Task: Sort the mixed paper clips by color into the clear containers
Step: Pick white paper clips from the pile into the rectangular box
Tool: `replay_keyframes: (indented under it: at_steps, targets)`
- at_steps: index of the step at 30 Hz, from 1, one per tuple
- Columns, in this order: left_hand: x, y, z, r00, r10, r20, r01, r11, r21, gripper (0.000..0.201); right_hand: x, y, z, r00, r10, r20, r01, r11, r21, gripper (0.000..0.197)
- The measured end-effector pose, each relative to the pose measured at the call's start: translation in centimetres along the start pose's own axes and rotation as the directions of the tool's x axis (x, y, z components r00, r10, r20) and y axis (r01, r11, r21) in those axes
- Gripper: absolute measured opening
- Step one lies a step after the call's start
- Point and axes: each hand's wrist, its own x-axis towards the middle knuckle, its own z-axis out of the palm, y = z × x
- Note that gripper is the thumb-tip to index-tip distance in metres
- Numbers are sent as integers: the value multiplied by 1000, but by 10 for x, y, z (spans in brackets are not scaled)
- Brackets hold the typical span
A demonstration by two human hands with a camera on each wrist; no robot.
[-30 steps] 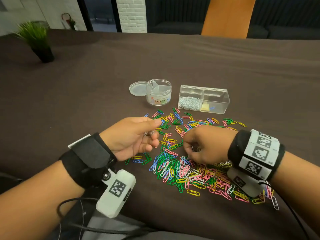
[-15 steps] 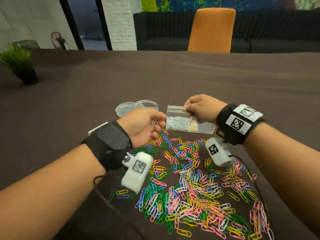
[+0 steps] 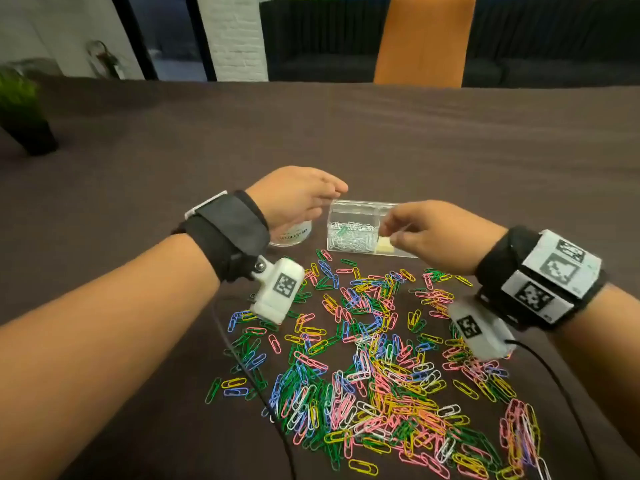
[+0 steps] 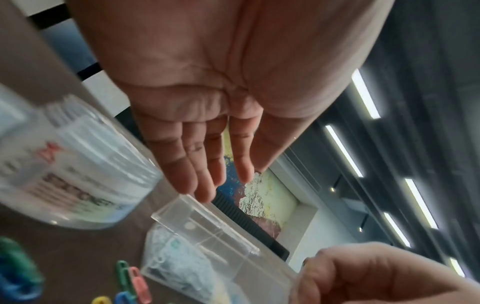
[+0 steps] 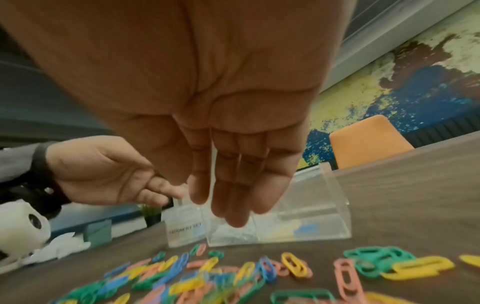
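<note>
A heap of mixed coloured paper clips (image 3: 381, 375) covers the dark table in front of me. Behind it stands a clear rectangular box (image 3: 353, 211). Its left compartment holds white clips (image 3: 351, 237) with one green clip among them; the right one holds a few yellow and blue. My left hand (image 3: 298, 195) hovers over the box's left end, fingers straight and empty (image 4: 207, 164). A round clear container (image 3: 294, 235) sits beneath that hand. My right hand (image 3: 426, 233) is in front of the right compartment, its fingers (image 5: 233, 185) extended and holding nothing.
A potted plant (image 3: 20, 112) stands at the far left of the table. An orange chair (image 3: 426, 39) is behind the far edge. Black camera cables (image 3: 554, 375) trail over the clips near both wrists.
Both hands travelled from the heap to the box. The left hand, which pinched white clips, has opened over the left compartment. The right hand has opened and dropped in front of the right compartment.
</note>
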Motion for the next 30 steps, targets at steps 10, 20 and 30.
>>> replay_keyframes:
  at_steps: [10,20,30]
  targets:
    - [-59,-32,-8,991,137,2,-97,689,718,4,46,-9,8,994,-85,-70,62,957,-282,11]
    - [-103,-41,-27,997,-38,64,-28,608,793,21,128,-30,30,987,-18,162,102,843,-529,16]
    - [-97,-50,-39,999,-19,44,-21,642,766,18,121,-19,13,997,13,81,6,974,-228,12]
